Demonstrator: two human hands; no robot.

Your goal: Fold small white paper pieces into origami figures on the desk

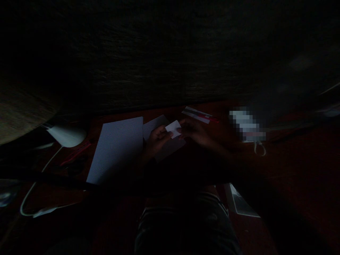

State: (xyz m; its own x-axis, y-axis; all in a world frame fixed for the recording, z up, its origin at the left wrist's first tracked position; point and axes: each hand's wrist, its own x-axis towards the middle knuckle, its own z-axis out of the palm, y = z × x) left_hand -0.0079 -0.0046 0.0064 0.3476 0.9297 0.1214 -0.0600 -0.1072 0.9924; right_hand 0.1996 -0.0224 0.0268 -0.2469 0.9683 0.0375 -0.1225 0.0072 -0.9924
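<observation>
A small white piece of paper (173,128) is held up between my two hands. My left hand (157,140) pinches its lower left side, with the fingers curled behind. From the other side, my right hand (195,131) grips its right edge between thumb and fingers. Beneath my hands lies a larger sheet of paper (170,151), partly hidden by them. Left of it rests a big white sheet or stack of paper (117,148), its lower part in shadow. The scene is very dark, so fine detail on the paper cannot be made out.
Beyond my right hand lie a paper strip and a red, pen-like item (208,117). A blurred-out white object (245,124) with a cord loop is at the right. To the left are a white lamp-like object (67,135) with a cable and a red-handled tool (75,153).
</observation>
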